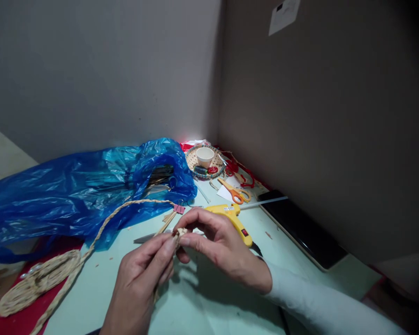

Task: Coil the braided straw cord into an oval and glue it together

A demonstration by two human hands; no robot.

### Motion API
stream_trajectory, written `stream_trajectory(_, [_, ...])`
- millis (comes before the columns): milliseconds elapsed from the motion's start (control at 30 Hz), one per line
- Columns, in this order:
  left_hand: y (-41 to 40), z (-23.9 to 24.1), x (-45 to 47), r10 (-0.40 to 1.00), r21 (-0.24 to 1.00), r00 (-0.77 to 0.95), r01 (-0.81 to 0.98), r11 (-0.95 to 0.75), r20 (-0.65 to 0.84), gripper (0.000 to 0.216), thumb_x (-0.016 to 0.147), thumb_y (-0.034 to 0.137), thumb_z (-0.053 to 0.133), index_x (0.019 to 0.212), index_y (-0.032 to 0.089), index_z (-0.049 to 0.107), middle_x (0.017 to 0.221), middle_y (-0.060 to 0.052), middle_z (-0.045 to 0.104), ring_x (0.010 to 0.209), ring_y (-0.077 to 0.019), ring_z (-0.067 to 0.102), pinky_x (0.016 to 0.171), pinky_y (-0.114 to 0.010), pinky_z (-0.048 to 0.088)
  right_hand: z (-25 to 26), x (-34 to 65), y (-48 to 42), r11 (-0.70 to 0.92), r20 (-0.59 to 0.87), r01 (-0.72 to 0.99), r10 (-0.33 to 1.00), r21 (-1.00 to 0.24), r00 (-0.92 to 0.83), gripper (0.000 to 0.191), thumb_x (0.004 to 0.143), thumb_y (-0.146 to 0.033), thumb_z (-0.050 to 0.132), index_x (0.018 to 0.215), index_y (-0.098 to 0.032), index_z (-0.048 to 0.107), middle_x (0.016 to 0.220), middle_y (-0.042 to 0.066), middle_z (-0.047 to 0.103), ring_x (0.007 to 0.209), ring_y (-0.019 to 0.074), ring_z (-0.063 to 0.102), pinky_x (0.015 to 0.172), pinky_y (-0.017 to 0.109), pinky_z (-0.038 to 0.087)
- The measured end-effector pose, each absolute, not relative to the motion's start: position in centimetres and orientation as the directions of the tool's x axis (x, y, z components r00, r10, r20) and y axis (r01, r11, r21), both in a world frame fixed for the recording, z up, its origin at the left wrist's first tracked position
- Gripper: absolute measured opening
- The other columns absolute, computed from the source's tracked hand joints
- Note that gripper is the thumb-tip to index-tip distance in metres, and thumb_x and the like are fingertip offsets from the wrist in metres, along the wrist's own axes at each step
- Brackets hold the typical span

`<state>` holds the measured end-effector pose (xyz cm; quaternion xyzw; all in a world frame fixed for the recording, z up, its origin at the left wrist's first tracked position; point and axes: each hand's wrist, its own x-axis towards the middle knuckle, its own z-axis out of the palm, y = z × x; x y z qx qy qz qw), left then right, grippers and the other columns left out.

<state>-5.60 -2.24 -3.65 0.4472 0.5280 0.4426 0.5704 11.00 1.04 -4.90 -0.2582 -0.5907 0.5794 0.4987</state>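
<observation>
My left hand (141, 279) and my right hand (218, 244) meet over the pale green table (202, 298), both pinching the end of a braided straw rope (125, 208). The fingers of both hands are closed on that braid end, and thin straw strands stick out up and to the left between them. The rope loops away to the left past a pink binder clip (179, 209) and runs down to a coiled straw piece (35, 281) at the lower left. A yellow glue gun (234, 220) lies just behind my right hand.
A large blue plastic bag (73, 190) with dark stalks inside covers the left of the table. At the back stand a woven tray (192, 160) with a white cup (205, 157), orange scissors (235, 191) and red cord. A dark tablet (302, 228) lies along the right wall. A red mat (24, 318) lies under the coil.
</observation>
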Motion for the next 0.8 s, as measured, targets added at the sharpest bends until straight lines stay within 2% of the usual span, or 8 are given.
stream_trajectory(167, [-2.8, -4.2, -5.0, 0.982, 0.982, 0.015, 0.007, 0.189, -0.189, 0.035, 0.084, 0.055, 0.069, 0.094, 0.023, 0.077, 0.058, 0.003, 0.051, 0.056, -0.0138, 0.040, 0.056, -0.023, 0.041, -4.7, 10.6, 0.3, 0.328, 0.346, -0.118, 0.916, -0.937, -0.203, 0.006, 0.090, -0.022, 0.065, 0.086, -0.018, 0.064, 0.080, 0.000, 0.060, 0.076, 0.0142, 0.059, 0.066, 0.025, 0.049])
stream_trajectory(267, [-3.3, -4.0, -4.4, 0.997, 0.981, -0.075, 0.189, 0.045, -0.031, 0.024, 0.079, 0.047, 0.073, 0.089, 0.027, 0.079, 0.063, 0.002, 0.057, 0.060, -0.0163, 0.049, 0.061, -0.025, 0.044, -4.6, 10.5, 0.0, 0.404, 0.409, -0.066, 0.902, -0.912, -0.139, 0.004, 0.088, -0.019, 0.066, 0.085, -0.018, 0.063, 0.079, 0.000, 0.059, 0.075, 0.0141, 0.056, 0.068, 0.026, 0.047])
stream_trajectory(367, [-3.4, -3.7, -4.3, 0.995, 0.943, -0.084, 0.333, -0.015, 0.045, 0.017, 0.079, 0.043, 0.072, 0.085, 0.028, 0.079, 0.056, 0.005, 0.057, 0.051, -0.0140, 0.047, 0.055, -0.024, 0.041, -4.6, 10.7, 0.1, 0.387, 0.396, -0.088, 0.908, -0.918, -0.137, 0.006, 0.085, -0.019, 0.069, 0.083, -0.018, 0.063, 0.077, -0.002, 0.058, 0.072, 0.0131, 0.052, 0.070, 0.026, 0.045])
stream_trajectory(467, [-3.1, -3.3, -4.6, 0.998, 0.950, -0.058, 0.309, 0.042, -0.025, 0.024, 0.082, 0.048, 0.069, 0.085, 0.026, 0.078, 0.057, 0.004, 0.062, 0.045, -0.0104, 0.044, 0.052, -0.023, 0.039, -4.5, 11.2, 0.8, 0.148, 0.248, -0.302, 0.911, -0.942, -0.328, 0.012, 0.090, -0.027, 0.069, 0.086, -0.018, 0.062, 0.073, -0.002, 0.060, 0.068, 0.0129, 0.056, 0.070, 0.027, 0.046])
stream_trajectory(533, [-2.8, -2.9, -4.7, 0.994, 0.964, -0.037, 0.240, 0.111, -0.105, 0.030, 0.080, 0.052, 0.071, 0.081, 0.022, 0.076, 0.064, 0.001, 0.069, 0.043, -0.0068, 0.042, 0.051, -0.021, 0.037, -4.4, 11.6, 1.5, 0.047, 0.197, -0.377, 0.908, -0.925, -0.370, 0.017, 0.092, -0.033, 0.067, 0.090, -0.017, 0.063, 0.079, 0.000, 0.062, 0.074, 0.0134, 0.058, 0.074, 0.027, 0.046])
stream_trajectory(600, [-2.5, -2.6, -4.8, 0.979, 0.970, 0.012, 0.138, 0.202, -0.206, 0.036, 0.078, 0.056, 0.074, 0.077, 0.019, 0.074, 0.062, 0.000, 0.068, 0.042, -0.0038, 0.037, 0.047, -0.017, 0.032, -4.4, 11.9, 2.3, 0.071, 0.191, -0.379, 0.938, -0.923, -0.289, 0.021, 0.091, -0.037, 0.070, 0.091, -0.016, 0.065, 0.084, 0.000, 0.061, 0.078, 0.0124, 0.056, 0.075, 0.026, 0.043])
stream_trajectory(667, [-2.3, -2.4, -5.0, 0.948, 0.950, 0.064, 0.028, 0.310, -0.311, 0.037, 0.076, 0.055, 0.078, 0.075, 0.018, 0.073, 0.060, 0.000, 0.066, 0.041, -0.0023, 0.033, 0.044, -0.015, 0.027, -4.6, 12.2, 2.8, 0.101, 0.195, -0.373, 0.955, -0.922, -0.225, 0.025, 0.088, -0.039, 0.074, 0.086, -0.016, 0.062, 0.081, -0.002, 0.058, 0.075, 0.0107, 0.051, 0.072, 0.024, 0.040])
stream_trajectory(800, [-1.9, -2.7, -5.4, 0.886, 0.880, 0.120, -0.117, 0.460, -0.447, 0.035, 0.071, 0.049, 0.085, 0.074, 0.017, 0.071, 0.056, 0.002, 0.061, 0.040, -0.0006, 0.025, 0.041, -0.013, 0.024, -5.1, 12.4, 3.2, 0.114, 0.217, -0.383, 0.947, -0.917, -0.237, 0.028, 0.088, -0.037, 0.075, 0.079, -0.017, 0.057, 0.073, -0.004, 0.055, 0.069, 0.0104, 0.048, 0.068, 0.025, 0.038])
